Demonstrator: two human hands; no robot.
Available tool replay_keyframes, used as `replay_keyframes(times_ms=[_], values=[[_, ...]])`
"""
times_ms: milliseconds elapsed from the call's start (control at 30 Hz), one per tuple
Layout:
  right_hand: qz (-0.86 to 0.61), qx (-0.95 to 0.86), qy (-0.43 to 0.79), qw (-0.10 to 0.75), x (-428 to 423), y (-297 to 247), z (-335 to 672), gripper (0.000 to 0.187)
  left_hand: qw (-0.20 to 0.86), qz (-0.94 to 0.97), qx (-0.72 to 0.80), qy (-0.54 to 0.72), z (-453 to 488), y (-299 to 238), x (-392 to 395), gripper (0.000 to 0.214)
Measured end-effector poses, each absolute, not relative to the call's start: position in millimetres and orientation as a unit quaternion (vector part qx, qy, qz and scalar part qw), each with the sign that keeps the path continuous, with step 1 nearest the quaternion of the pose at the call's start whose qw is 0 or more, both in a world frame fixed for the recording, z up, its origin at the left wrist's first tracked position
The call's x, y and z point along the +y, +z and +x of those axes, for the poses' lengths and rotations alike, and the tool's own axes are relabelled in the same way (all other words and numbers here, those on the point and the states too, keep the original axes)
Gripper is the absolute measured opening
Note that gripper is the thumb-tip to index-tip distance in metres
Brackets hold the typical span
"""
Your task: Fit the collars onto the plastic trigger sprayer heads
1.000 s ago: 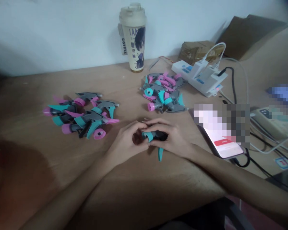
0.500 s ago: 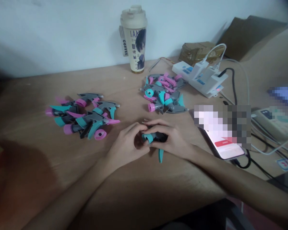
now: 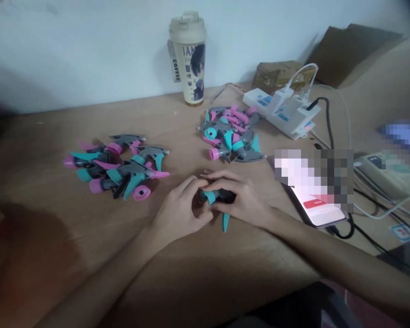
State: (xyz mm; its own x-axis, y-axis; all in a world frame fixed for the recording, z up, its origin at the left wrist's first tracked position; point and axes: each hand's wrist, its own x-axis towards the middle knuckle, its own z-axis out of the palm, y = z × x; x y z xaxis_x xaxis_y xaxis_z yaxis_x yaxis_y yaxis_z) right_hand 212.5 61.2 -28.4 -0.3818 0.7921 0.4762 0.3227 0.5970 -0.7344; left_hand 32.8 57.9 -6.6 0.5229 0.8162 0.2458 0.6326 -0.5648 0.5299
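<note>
Between my hands, low over the middle of the table, is a grey trigger spray head with a teal collar (image 3: 209, 197) and a teal trigger (image 3: 226, 222) pointing down. My right hand (image 3: 244, 197) wraps round its body, which hides most of the grey part. Curled about the collar end is my left hand (image 3: 179, 207), its thumb and fingertips at the teal ring. Left of my hands lies a pile of spray heads (image 3: 121, 167) in grey, teal and pink. A second pile of spray heads (image 3: 234, 132) lies beyond my right hand.
A cream coffee tumbler (image 3: 192, 61) stands by the wall. To the right are a white power strip (image 3: 282, 114) with plugs and cables, a lit phone (image 3: 323, 212) on a cable, a pale box (image 3: 386, 175) and brown cardboard (image 3: 351, 54).
Both hands keep hold of the spray head at nearly the same place. The left thumb has shifted slightly at the collar, and the view has moved a little. The piles are unchanged.
</note>
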Motion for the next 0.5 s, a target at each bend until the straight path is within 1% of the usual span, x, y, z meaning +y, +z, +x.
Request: replay_keyframes(times_ms=[133,367,500], values=[[-0.361,-0.787,0.266,0.423,61.5,-29.1,212.8,0.032,0.210,0.845,0.433,0.234,34.7,-6.3,58.4,0.030],[-0.363,-0.797,0.242,0.417,60.3,-26.2,212.3,0.028,0.206,0.829,0.458,0.245,37.8,-5.8,55.6,0.021],[-0.376,-0.802,0.221,0.410,58.6,-26.4,212.4,0.026,0.239,0.810,0.473,0.252,38.1,-4.4,57.1,0.019]])
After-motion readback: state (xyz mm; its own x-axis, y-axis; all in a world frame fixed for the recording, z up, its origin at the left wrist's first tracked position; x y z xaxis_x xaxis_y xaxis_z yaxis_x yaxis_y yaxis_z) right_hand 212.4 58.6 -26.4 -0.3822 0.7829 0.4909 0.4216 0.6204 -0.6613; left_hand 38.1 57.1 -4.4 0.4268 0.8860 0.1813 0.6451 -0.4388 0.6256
